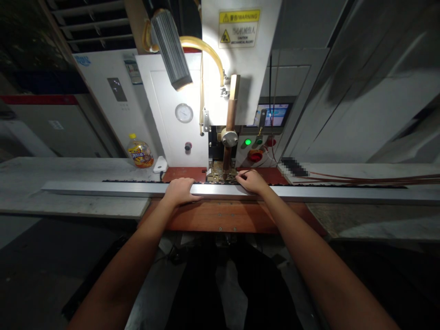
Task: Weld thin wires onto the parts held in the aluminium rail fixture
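A long silvery metal bar point(220, 189) lies across the bench in front of the machine head. My left hand point(181, 190) grips the bar left of the brass fixture point(220, 173), fingers over its far side and thumb along the near face. Just right of the fixture, my right hand point(252, 181) is closed in a pinch on a thin dark wire, with the wrist over the bar. Dark strands run along the bar's far edge. Above the fixture stands a copper-coloured vertical rod point(231, 110) of the machine.
A bottle with orange liquid point(140, 153) and a small white device point(160, 165) stand at the left. Reddish-brown wires point(371, 179) stretch off to the right. Behind are a lit screen point(275, 114) and a green lit button point(248, 142). A wooden board point(213, 217) forms the front edge.
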### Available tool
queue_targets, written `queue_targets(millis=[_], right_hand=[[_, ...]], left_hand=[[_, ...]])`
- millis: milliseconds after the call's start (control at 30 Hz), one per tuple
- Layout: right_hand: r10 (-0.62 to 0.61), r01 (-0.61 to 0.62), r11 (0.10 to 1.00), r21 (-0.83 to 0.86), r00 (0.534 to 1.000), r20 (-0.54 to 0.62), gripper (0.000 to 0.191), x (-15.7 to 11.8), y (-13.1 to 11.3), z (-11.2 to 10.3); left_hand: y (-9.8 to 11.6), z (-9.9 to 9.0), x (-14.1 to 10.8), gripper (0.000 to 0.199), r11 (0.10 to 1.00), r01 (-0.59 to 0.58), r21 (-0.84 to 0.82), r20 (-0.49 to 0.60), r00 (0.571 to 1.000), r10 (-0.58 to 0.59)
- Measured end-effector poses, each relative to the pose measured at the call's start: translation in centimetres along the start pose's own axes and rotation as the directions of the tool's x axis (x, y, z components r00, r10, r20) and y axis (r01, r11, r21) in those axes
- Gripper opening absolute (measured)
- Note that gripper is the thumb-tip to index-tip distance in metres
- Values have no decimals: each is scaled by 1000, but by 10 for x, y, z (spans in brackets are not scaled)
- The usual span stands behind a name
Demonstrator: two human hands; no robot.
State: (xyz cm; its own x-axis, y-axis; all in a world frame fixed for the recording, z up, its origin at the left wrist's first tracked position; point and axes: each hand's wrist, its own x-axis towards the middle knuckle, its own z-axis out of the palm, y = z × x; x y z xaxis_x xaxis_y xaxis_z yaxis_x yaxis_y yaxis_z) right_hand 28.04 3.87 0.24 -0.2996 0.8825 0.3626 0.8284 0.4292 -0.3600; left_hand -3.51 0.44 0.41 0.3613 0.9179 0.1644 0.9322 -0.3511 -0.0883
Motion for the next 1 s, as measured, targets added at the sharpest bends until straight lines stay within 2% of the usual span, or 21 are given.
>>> queue_targets(millis=[467,1000], right_hand=[[28,-29,998,-53,999,-21,27,-7,-4,0],[-6,1,998,-69,998,-68,26,-12,-4,2]], left_hand=[[4,-1,-7,62,1000,8,-2,-42,999,-8],[7,-2,-12,59,1000,12,-6,-57,998,-12]])
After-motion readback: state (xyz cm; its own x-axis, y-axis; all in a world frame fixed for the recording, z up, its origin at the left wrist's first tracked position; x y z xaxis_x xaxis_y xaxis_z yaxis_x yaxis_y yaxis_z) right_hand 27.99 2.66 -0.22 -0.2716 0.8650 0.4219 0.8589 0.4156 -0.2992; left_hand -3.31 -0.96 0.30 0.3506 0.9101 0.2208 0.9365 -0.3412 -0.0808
